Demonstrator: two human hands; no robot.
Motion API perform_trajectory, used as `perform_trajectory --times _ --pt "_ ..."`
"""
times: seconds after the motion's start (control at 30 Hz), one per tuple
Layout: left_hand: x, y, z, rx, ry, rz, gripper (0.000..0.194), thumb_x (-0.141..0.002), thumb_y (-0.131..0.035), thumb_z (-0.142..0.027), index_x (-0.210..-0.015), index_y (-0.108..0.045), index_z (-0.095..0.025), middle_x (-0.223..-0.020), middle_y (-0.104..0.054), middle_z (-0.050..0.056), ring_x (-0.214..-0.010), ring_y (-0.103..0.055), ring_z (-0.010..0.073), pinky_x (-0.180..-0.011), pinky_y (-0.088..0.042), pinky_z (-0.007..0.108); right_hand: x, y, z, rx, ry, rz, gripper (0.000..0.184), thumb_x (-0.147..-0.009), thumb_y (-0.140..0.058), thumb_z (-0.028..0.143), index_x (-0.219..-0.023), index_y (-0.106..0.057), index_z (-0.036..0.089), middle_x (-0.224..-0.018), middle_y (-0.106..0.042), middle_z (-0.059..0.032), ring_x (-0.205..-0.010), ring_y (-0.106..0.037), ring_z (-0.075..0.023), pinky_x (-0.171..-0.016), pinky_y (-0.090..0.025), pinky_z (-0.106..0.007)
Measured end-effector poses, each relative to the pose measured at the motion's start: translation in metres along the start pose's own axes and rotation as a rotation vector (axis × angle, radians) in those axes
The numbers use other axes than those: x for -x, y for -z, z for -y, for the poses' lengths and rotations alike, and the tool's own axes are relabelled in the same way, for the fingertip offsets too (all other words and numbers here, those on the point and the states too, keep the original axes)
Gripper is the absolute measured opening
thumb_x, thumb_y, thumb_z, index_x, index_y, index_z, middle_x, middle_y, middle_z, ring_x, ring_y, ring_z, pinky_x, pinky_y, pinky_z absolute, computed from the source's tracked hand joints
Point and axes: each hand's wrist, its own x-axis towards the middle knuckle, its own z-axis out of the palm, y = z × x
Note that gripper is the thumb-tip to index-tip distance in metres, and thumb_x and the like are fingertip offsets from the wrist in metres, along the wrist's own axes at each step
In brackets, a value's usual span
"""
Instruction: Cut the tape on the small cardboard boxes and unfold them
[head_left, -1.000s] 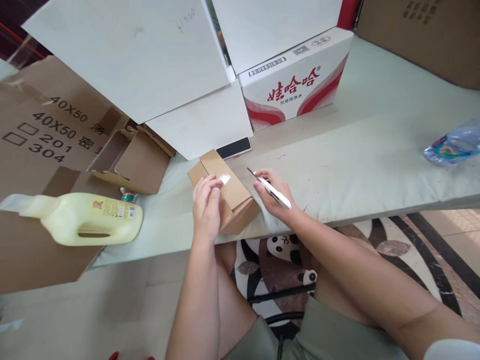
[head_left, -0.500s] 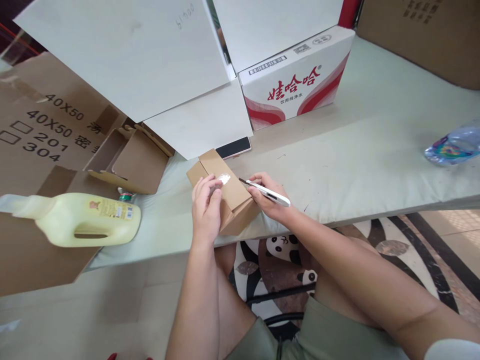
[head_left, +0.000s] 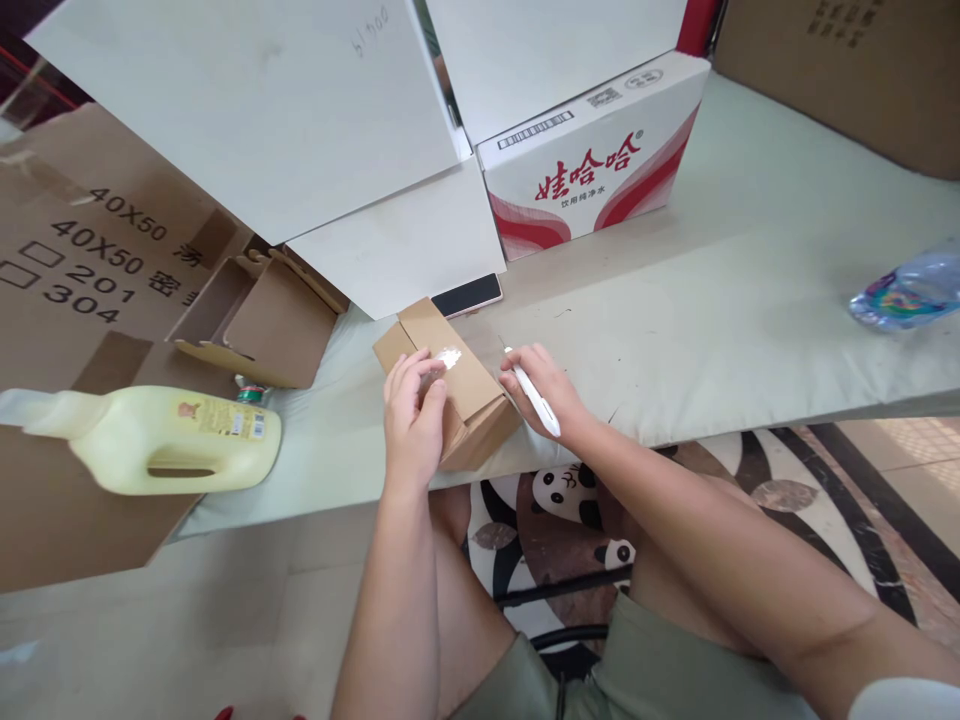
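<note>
A small brown cardboard box [head_left: 470, 381] lies on the pale cloth with its flaps folded closed and a shiny piece of clear tape [head_left: 450, 356] on top. My left hand [head_left: 414, 415] rests on the box's left part, fingers stretched out over the top and the thumb apart. Just right of the box, my right hand [head_left: 547, 392] is closed around a white utility knife [head_left: 538, 402]. Its thin blade points up and away from me, clear of the cardboard.
Behind the box lie a phone [head_left: 469, 295] and tall white boxes [head_left: 405, 235]. A red-and-white water carton [head_left: 592, 190] stands behind right, a plastic bottle [head_left: 904, 290] far right. At left are a yellow jug [head_left: 225, 455], an open small carton [head_left: 281, 320] and a large carton [head_left: 45, 400].
My right hand brought the knife left to the box's edge, then drew it back to the right and turned it more upright. My left hand and the box barely moved.
</note>
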Motion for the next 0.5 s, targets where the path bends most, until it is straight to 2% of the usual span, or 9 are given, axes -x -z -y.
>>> perform_trajectory --times 0.07,0.2,0.33,0.5 --pt "0.0000 -0.0001 -0.0002 -0.003 0.000 -0.001 0.023 -0.088 -0.052 -0.029 -0.104 -0.067 -0.025 -0.140 -0.059 0.006 -0.145 -0.036 0.0266 -0.121 -0.024 0.050 -0.0018 0.0007 -0.0022 0.112 -0.048 0.056 0.028 -0.094 -0.043 0.041 -0.108 -0.060 0.024 -0.105 -0.055 -0.0062 -0.075 -0.057 -0.0182 -0.064 -0.041 -0.030" --pt "-0.0001 -0.0001 0.0003 0.001 0.000 -0.005 0.023 -0.087 -0.053 -0.029 -0.104 -0.067 -0.025 -0.140 -0.059 0.006 -0.145 -0.036 0.0271 -0.121 -0.024 0.051 -0.0047 0.0028 -0.0078 0.322 -0.084 0.165 0.032 -0.095 -0.044 0.034 -0.125 -0.054 0.030 -0.117 -0.053 -0.0065 -0.064 -0.052 -0.0149 -0.055 -0.033 -0.028" --pt "-0.0005 -0.0002 0.0018 0.012 -0.004 -0.008 0.023 -0.086 -0.053 -0.029 -0.104 -0.068 -0.026 -0.139 -0.059 0.005 -0.145 -0.036 0.0276 -0.121 -0.023 0.051 -0.0060 0.0056 -0.0089 0.476 -0.124 0.285 0.056 -0.085 -0.051 0.014 -0.139 -0.045 0.028 -0.130 -0.050 -0.0120 -0.071 -0.058 -0.0175 -0.057 -0.036 -0.030" --pt "-0.0007 -0.0001 0.0025 0.003 -0.013 -0.005 0.023 -0.086 -0.053 -0.030 -0.104 -0.068 -0.025 -0.139 -0.059 0.006 -0.144 -0.036 0.0278 -0.121 -0.024 0.052 -0.0076 0.0082 -0.0063 0.404 -0.168 0.369 0.067 -0.084 -0.058 0.016 -0.147 -0.037 0.019 -0.132 -0.050 -0.0174 -0.091 -0.064 -0.0246 -0.073 -0.047 -0.033"
